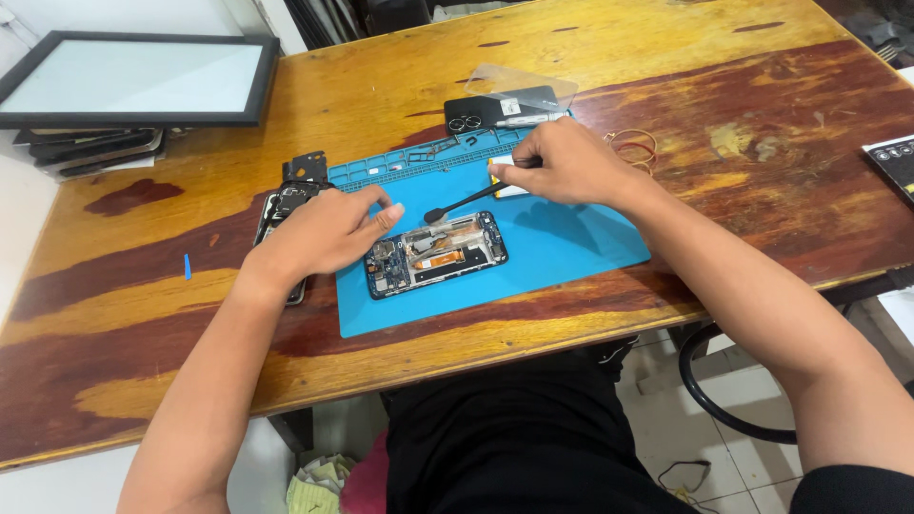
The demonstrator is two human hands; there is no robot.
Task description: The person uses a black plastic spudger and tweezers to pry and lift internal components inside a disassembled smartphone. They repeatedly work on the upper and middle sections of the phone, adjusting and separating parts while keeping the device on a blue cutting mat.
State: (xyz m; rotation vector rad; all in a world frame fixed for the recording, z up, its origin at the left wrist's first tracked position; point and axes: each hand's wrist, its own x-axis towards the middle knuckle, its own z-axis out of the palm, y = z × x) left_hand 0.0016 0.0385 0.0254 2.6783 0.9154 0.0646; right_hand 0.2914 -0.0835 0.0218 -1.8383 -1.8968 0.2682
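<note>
1. The opened phone (436, 254) lies flat on the blue mat (571, 243), near its left edge.
2. The left hand (324, 233) steadies the phone's left end, fingers loosely curled, gripping nothing.
3. The right hand (571, 164) is closed around a black spudger (464, 202); its tip reaches the phone's upper edge.
4. The phone looks light, stiff and fragile inside, so holding it by the frame edges seems safest.

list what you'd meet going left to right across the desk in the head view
framed panel → small blue bit → left hand → opened phone on the blue mat → right hand holding a black tool → rubber bands → dark card at the table edge
</note>
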